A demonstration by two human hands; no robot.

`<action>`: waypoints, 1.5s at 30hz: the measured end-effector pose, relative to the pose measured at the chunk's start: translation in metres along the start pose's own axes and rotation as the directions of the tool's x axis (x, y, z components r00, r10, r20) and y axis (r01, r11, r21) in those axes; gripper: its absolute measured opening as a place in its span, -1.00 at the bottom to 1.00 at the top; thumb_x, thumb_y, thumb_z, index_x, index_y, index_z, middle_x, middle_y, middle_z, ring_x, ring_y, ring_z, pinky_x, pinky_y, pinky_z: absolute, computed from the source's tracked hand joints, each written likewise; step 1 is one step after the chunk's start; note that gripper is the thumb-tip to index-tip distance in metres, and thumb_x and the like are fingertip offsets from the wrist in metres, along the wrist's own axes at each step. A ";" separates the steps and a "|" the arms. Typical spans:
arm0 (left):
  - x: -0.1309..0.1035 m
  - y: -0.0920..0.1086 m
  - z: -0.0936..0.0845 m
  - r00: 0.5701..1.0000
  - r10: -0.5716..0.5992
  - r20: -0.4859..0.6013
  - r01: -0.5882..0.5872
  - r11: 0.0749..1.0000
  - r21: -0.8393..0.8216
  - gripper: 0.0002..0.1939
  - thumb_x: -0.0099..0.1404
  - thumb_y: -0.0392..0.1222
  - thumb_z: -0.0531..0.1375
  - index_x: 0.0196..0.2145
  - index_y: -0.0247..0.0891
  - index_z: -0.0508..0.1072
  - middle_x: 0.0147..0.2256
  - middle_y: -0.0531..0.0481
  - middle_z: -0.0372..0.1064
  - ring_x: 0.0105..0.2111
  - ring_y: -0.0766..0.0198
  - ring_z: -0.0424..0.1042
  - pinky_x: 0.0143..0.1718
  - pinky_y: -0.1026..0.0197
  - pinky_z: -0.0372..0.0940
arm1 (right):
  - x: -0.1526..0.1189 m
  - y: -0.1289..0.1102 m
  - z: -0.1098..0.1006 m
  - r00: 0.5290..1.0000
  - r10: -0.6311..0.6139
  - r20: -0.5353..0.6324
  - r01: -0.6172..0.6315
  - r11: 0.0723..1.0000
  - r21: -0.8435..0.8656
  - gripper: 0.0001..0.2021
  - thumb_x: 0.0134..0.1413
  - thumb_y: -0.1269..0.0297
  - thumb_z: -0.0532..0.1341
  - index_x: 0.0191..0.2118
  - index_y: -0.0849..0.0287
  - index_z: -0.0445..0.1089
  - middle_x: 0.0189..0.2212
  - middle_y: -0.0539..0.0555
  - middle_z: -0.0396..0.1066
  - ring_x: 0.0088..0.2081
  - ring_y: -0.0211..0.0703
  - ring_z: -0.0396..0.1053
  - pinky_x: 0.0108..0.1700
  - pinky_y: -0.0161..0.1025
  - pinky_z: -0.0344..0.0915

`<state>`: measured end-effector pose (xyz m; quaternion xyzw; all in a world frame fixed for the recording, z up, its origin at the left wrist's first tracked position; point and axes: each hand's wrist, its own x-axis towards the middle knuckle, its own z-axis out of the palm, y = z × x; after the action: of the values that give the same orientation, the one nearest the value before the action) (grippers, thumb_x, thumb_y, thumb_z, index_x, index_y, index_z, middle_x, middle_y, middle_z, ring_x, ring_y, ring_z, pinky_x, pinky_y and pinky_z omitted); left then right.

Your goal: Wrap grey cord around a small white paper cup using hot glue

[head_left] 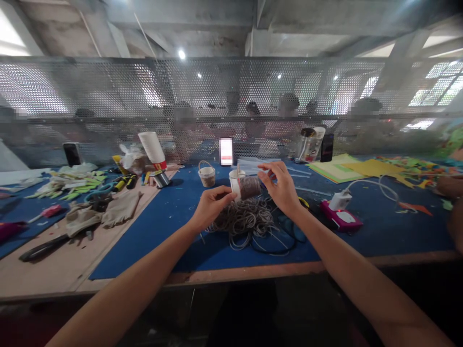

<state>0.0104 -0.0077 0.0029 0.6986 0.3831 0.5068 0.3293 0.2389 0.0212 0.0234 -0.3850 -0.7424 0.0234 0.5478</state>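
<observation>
A white paper cup (249, 187), wound with brown-grey cord over most of its side, lies tilted sideways between my hands above the table. My left hand (213, 205) grips it at the white rim end, thumb along the side. At the base end, the bent fingers and thumb of my right hand (278, 185) close on the cup; whether they also pinch the cord there is too small to tell. Below sits a loose tangled heap of grey cord (249, 221). Behind stand a small cord-wrapped cup with a handle (207, 177) and another white cup (237, 173), partly hidden.
Left: stacked paper cups (152, 148), gloves (121, 209), pliers (125, 182) and green strips (72, 182). Right: a pink power socket (342, 217) with a plugged charger, coloured sheets (340, 167) and a bottle (306, 144). A lit phone (226, 152) leans before a perforated metal screen (224, 106); people sit beyond.
</observation>
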 end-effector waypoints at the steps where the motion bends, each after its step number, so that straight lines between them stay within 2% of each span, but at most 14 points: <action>1: 0.001 -0.001 -0.001 1.000 -0.012 -0.020 0.011 1.000 -0.022 -0.78 0.26 -0.07 0.28 -0.35 -0.30 0.59 -0.45 0.03 0.41 -0.42 0.32 0.30 -0.35 0.28 0.18 | 0.000 0.002 0.000 0.999 0.023 0.028 -0.024 0.999 0.043 -0.72 0.28 0.09 0.17 0.01 0.06 0.44 -0.06 0.16 0.39 -0.18 -0.14 0.43 -0.07 -0.14 0.39; 3: 0.002 -0.003 -0.003 0.999 -0.032 -0.039 0.029 0.997 -0.077 -0.77 0.25 -0.05 0.29 -0.32 -0.29 0.61 -0.43 0.02 0.44 -0.41 0.31 0.32 -0.33 0.28 0.20 | -0.001 0.007 0.003 0.988 0.078 0.132 -0.095 0.987 0.127 -0.66 0.26 0.03 0.18 0.03 0.08 0.41 -0.02 0.17 0.43 -0.09 -0.09 0.45 0.02 -0.09 0.38; 6: 0.004 -0.007 -0.005 0.997 -0.050 -0.061 0.041 0.991 -0.131 -0.76 0.22 -0.03 0.32 -0.29 -0.27 0.63 -0.42 0.01 0.46 -0.40 0.31 0.34 -0.31 0.28 0.22 | -0.004 0.014 0.008 0.945 0.136 0.298 -0.207 0.953 0.220 -0.57 0.23 -0.04 0.19 0.08 0.10 0.36 0.02 0.17 0.46 0.01 -0.03 0.44 0.09 -0.04 0.35; 8: 0.004 -0.009 -0.005 0.995 -0.066 -0.069 0.053 0.984 -0.170 -0.76 0.21 -0.04 0.33 -0.28 -0.27 0.63 -0.42 0.00 0.47 -0.40 0.31 0.34 -0.30 0.28 0.24 | -0.004 0.017 0.010 0.927 0.148 0.345 -0.244 0.936 0.254 -0.54 0.19 -0.06 0.23 0.08 0.11 0.36 0.02 0.17 0.48 0.03 -0.01 0.44 0.10 -0.03 0.35; 11: 0.004 -0.010 -0.003 0.993 -0.106 -0.046 0.088 0.953 -0.290 -0.74 0.20 -0.03 0.34 -0.28 -0.28 0.64 -0.39 -0.02 0.48 -0.39 0.32 0.36 -0.27 0.27 0.28 | -0.005 0.018 0.012 0.927 0.182 0.328 -0.278 0.921 0.273 -0.52 0.13 -0.06 0.28 0.05 0.14 0.37 -0.01 0.19 0.49 -0.01 -0.01 0.46 0.08 -0.01 0.36; 16: 0.006 -0.008 -0.002 0.976 -0.214 -0.030 0.164 0.824 -0.543 -0.75 0.15 -0.05 0.38 -0.34 -0.32 0.61 -0.37 -0.05 0.48 -0.39 0.33 0.39 -0.28 0.27 0.34 | -0.006 0.012 0.012 0.928 0.180 0.326 -0.287 0.904 0.317 -0.50 0.08 -0.03 0.33 0.07 0.11 0.34 -0.04 0.16 0.49 -0.10 -0.04 0.48 0.00 -0.04 0.41; 19: 0.008 -0.008 -0.005 0.961 -0.277 -0.013 0.213 0.765 -0.608 -0.78 0.13 -0.10 0.39 -0.38 -0.34 0.58 -0.39 -0.05 0.47 -0.42 0.35 0.40 -0.34 0.30 0.33 | -0.007 0.008 0.012 0.937 0.136 0.323 -0.246 0.910 0.332 -0.50 0.06 0.00 0.35 0.07 0.09 0.34 -0.04 0.14 0.48 -0.06 -0.04 0.46 0.02 -0.04 0.40; 23: 0.009 -0.008 -0.008 0.938 -0.342 0.052 0.293 0.707 -0.644 -0.77 0.13 -0.15 0.38 -0.31 -0.36 0.59 -0.31 -0.12 0.52 -0.39 0.30 0.44 -0.34 0.28 0.34 | -0.009 0.005 0.012 0.939 0.106 0.328 -0.216 0.922 0.322 -0.49 0.04 0.03 0.36 0.09 0.05 0.33 -0.01 0.13 0.46 -0.05 -0.02 0.45 0.04 0.01 0.38; 25: 0.010 -0.009 -0.009 0.936 -0.348 0.061 0.303 0.700 -0.647 -0.77 0.12 -0.16 0.38 -0.30 -0.37 0.59 -0.29 -0.14 0.53 -0.38 0.28 0.45 -0.33 0.26 0.35 | -0.009 0.004 0.012 0.940 0.098 0.328 -0.209 0.924 0.320 -0.48 0.04 0.04 0.36 0.10 0.04 0.32 0.02 0.13 0.45 -0.03 -0.01 0.45 0.06 0.01 0.38; 28: 0.010 -0.008 -0.009 0.944 -0.330 0.012 0.258 0.714 -0.651 -0.80 0.11 -0.19 0.38 -0.34 -0.38 0.59 -0.31 -0.13 0.53 -0.40 0.31 0.44 -0.33 0.27 0.34 | -0.009 0.005 0.012 0.940 0.117 0.322 -0.221 0.925 0.309 -0.45 0.05 0.03 0.35 0.14 0.05 0.29 0.07 0.15 0.42 -0.06 -0.03 0.46 0.05 -0.01 0.38; 31: 0.011 -0.008 -0.009 0.946 -0.322 -0.039 0.218 0.719 -0.660 -0.82 0.09 -0.20 0.40 -0.38 -0.38 0.57 -0.38 -0.08 0.50 -0.45 0.36 0.40 -0.37 0.30 0.32 | -0.010 0.007 0.012 0.945 0.144 0.294 -0.226 0.936 0.271 -0.47 0.07 0.01 0.33 0.13 0.08 0.31 0.01 0.16 0.46 -0.15 -0.07 0.47 -0.01 -0.04 0.40; 35: 0.012 -0.010 -0.011 0.948 -0.308 -0.075 0.183 0.725 -0.664 -0.83 0.09 -0.21 0.40 -0.38 -0.38 0.58 -0.38 -0.08 0.48 -0.43 0.36 0.39 -0.38 0.30 0.31 | -0.011 0.009 0.011 0.956 0.134 0.262 -0.191 0.959 0.208 -0.70 0.13 0.06 0.28 -0.09 0.11 0.47 -0.23 0.10 0.54 -0.22 -0.09 0.47 -0.08 -0.10 0.40; 37: 0.013 -0.010 -0.011 0.949 -0.301 -0.096 0.165 0.731 -0.662 -0.84 0.09 -0.22 0.40 -0.39 -0.37 0.57 -0.38 -0.07 0.48 -0.42 0.36 0.39 -0.38 0.29 0.31 | -0.011 0.009 0.011 0.958 0.128 0.256 -0.180 0.965 0.192 -0.77 0.16 0.09 0.26 -0.20 0.12 0.51 -0.29 0.08 0.55 -0.25 -0.09 0.47 -0.12 -0.12 0.39; 45: 0.014 -0.009 -0.013 0.927 -0.319 -0.197 0.114 0.742 -0.661 -0.80 0.02 -0.21 0.43 -0.41 -0.33 0.54 -0.36 -0.02 0.50 -0.36 0.33 0.44 -0.29 0.26 0.31 | -0.007 0.010 0.002 0.955 0.090 0.281 -0.126 0.986 0.111 -0.75 0.21 0.08 0.19 -0.25 0.07 0.56 -0.27 0.06 0.56 -0.21 -0.09 0.46 -0.13 -0.14 0.36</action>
<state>-0.0011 0.0095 0.0051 0.4102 0.3124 0.6632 0.5425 0.2434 0.0243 0.0128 -0.3822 -0.7860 0.1543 0.4607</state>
